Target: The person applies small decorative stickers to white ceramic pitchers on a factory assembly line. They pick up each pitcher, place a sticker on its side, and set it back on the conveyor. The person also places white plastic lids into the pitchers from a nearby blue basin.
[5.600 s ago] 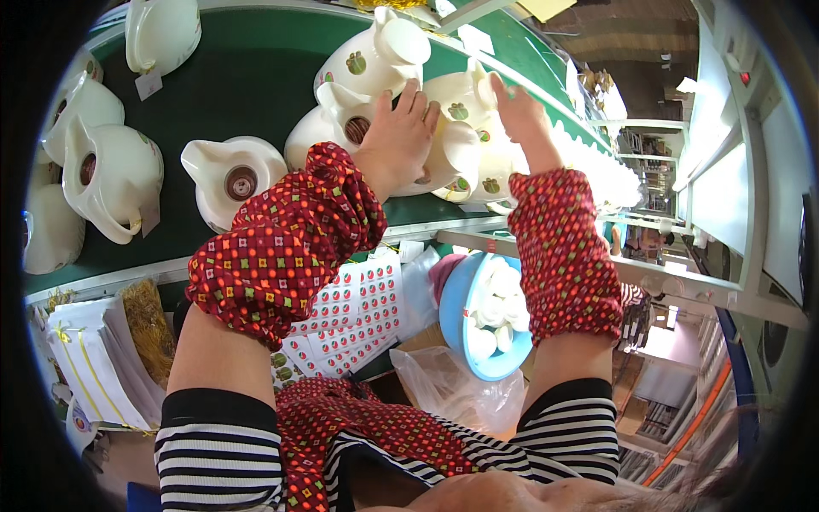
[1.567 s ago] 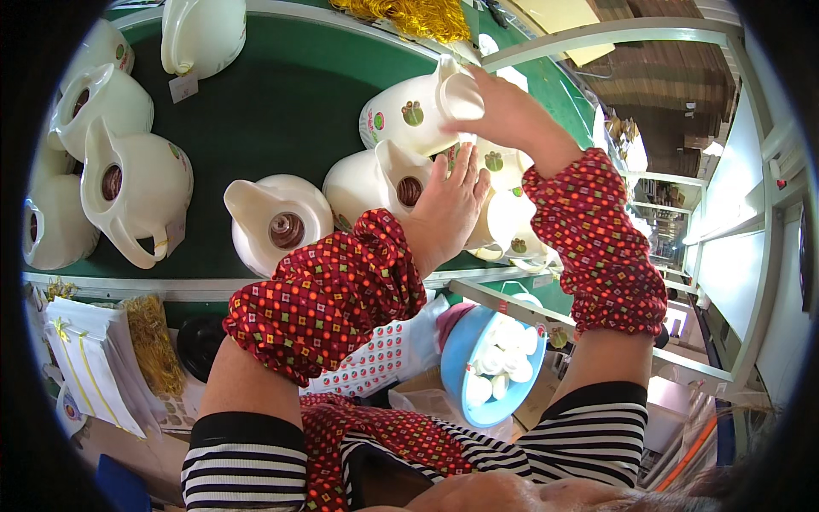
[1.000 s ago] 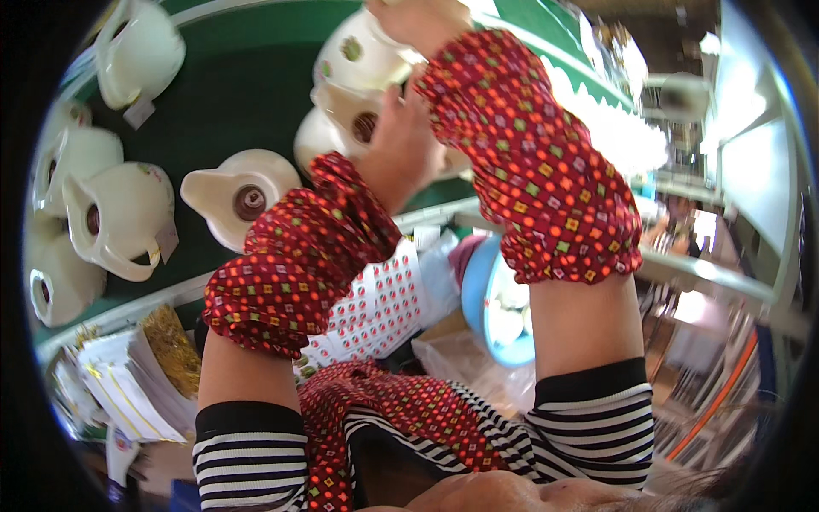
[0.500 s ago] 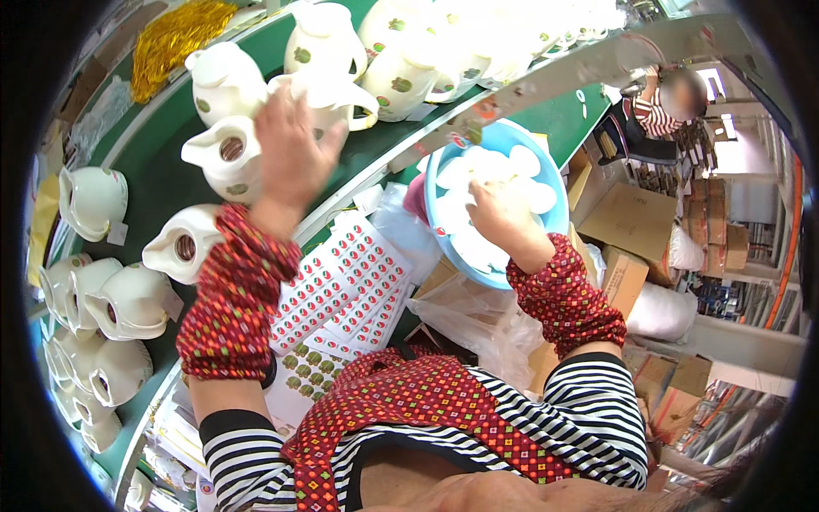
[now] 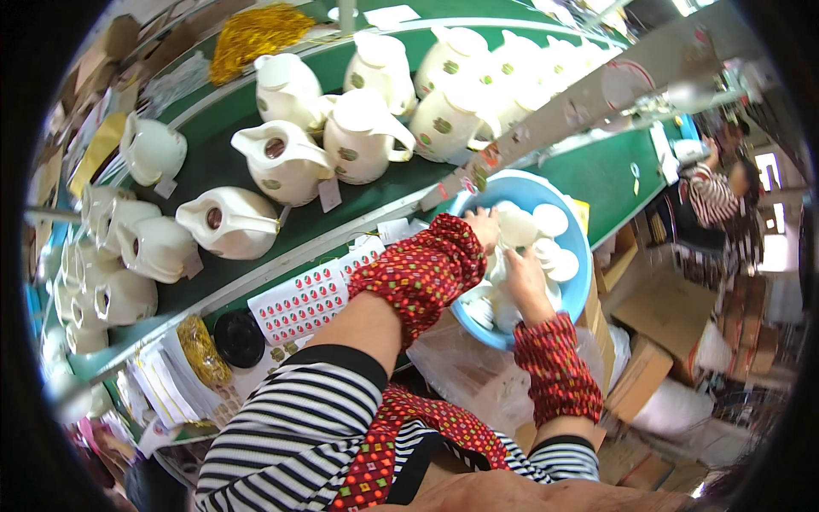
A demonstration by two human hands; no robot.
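Observation:
Both my hands are down in a blue plastic basin (image 5: 582,256) that holds several round white lids (image 5: 550,220). My left hand (image 5: 485,229) is at the basin's near rim, its fingers closed around a white lid (image 5: 517,229). My right hand (image 5: 519,280) lies just below it, fingers dug in among the lids; its grip is hidden. Both forearms wear red patterned sleeve covers. Left of the basin, white ceramic jugs (image 5: 363,136) with small fruit stickers stand on a green conveyor belt (image 5: 213,128).
A sheet of red and green stickers (image 5: 303,299) lies on the ledge by my left arm, with a black round disc (image 5: 239,338) beside it. More jugs (image 5: 128,256) line the belt's left. Cardboard boxes (image 5: 657,316) sit at right, where another person (image 5: 712,192) works.
My hands have left the jugs on the belt. My view swung right, and both hands went down into the blue basin of lids.

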